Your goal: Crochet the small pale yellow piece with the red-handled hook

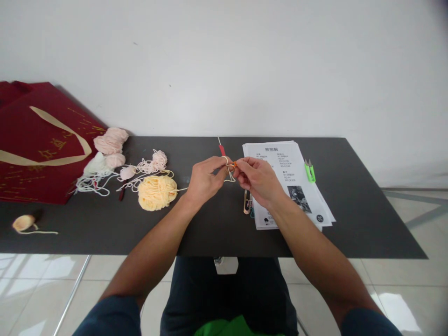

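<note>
Left hand (206, 181), frame centre: fingers closed on yarn (182, 189), likely tensioning it; yellow ball (157, 192), left, apparently feeding it. Right hand (259, 180): fingers pinching orange piece (234, 164), seemingly steadying it.

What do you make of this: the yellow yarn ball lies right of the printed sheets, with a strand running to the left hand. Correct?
One error: the head view shows the yellow yarn ball left of the printed sheets, with a strand running to the left hand.
</note>
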Tool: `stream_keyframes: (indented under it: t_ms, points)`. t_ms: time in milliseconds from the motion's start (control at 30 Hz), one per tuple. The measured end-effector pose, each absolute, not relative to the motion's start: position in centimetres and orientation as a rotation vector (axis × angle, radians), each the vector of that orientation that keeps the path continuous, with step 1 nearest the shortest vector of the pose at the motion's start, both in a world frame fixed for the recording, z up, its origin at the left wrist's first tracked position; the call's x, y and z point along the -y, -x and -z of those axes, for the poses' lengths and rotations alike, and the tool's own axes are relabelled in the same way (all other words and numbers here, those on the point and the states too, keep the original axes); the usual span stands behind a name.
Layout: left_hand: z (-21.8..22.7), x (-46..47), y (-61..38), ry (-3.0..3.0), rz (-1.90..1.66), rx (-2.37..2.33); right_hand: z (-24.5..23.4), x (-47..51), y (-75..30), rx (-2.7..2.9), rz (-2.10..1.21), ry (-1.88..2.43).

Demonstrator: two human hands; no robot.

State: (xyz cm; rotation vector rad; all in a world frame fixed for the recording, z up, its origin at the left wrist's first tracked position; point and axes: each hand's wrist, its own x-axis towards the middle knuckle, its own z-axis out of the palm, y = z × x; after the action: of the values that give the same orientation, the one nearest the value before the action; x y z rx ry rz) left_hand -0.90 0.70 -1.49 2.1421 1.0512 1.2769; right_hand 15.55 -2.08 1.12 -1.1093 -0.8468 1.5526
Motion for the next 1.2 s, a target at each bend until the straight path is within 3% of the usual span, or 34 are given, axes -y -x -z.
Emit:
stream_keyframes:
  t_ms: [367, 800, 1200]
  points:
    - [1.4, -0.4, 1.0, -2.291, -1.334, -1.062, -0.9, 2.4, -15.1, 0.891, -1.465, 1.048]
    - [2.1, -0.8, 0.6, -1.782, -1.386, -1.01, -1.6, 2.6, -15.5, 0.907, -1.556, 1.094]
    - [1.6, -0.5, 0.8, -1.666, -1.372, -0.947, -0.8, 2.2, -16.0, 0.9, -1.555, 1.084]
